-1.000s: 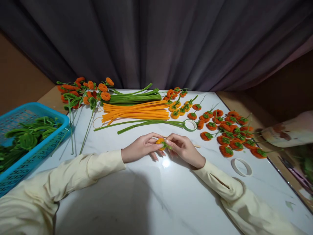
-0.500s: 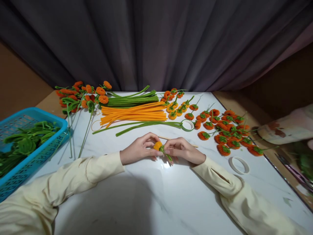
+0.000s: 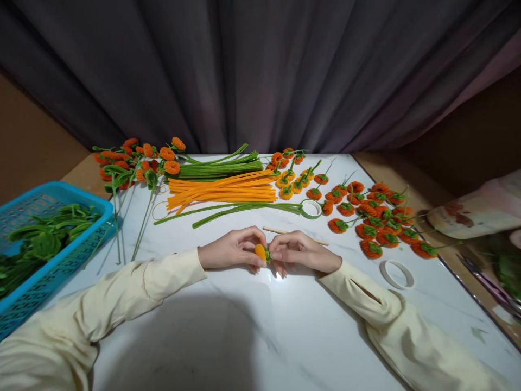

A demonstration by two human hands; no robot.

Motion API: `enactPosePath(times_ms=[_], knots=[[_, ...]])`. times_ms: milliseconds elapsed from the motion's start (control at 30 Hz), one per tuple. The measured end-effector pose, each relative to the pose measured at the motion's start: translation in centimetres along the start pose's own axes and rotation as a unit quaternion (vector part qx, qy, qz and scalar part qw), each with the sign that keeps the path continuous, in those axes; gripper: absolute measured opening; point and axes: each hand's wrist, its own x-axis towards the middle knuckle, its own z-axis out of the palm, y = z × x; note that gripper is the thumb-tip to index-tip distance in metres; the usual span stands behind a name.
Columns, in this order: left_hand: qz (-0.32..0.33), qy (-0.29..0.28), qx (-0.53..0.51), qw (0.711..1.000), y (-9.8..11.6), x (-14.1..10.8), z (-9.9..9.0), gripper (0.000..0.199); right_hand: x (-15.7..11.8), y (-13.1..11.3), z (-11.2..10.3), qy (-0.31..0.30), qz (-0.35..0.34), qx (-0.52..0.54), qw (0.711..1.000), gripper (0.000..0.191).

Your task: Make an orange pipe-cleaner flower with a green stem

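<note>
Between my hands is a small yellow-orange pipe-cleaner persimmon (image 3: 260,252) with a green top. My left hand (image 3: 234,248) pinches its round body between thumb and fingers. The thumb and forefinger of my right hand (image 3: 303,251) are closed at its green top, where the stem is mostly hidden. Just behind my hands lies a thin wooden stick (image 3: 277,230). Beyond it are loose green pipe cleaners (image 3: 244,207), a bundle of orange pipe cleaners (image 3: 220,190) and a bundle of green ones (image 3: 220,169).
At left stands a blue basket (image 3: 81,250) of green pieces, near finished orange persimmon stems (image 3: 140,163). Small yellow persimmons (image 3: 286,192) and many orange ones (image 3: 378,217) lie at right. Two tape rolls (image 3: 311,208) and a cup (image 3: 472,212) are also there.
The persimmon has shifted slightly left and down and turned, so its green stem no longer shows below my fingers. Both hands stay on it.
</note>
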Motion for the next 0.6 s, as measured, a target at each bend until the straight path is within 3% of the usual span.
enactPosePath(times_ms=[400,600], knots=[[0.042,-0.023,0.109,0.993,-0.20,-0.20,0.08,0.030,0.23,0.46,-0.35,-0.051,-0.009,-0.049,0.997,0.034],[0.021,-0.001,0.062,0.998,-0.13,-0.19,0.71,0.029,0.26,0.46,-0.34,-0.042,-0.016,-0.099,0.994,0.037]])
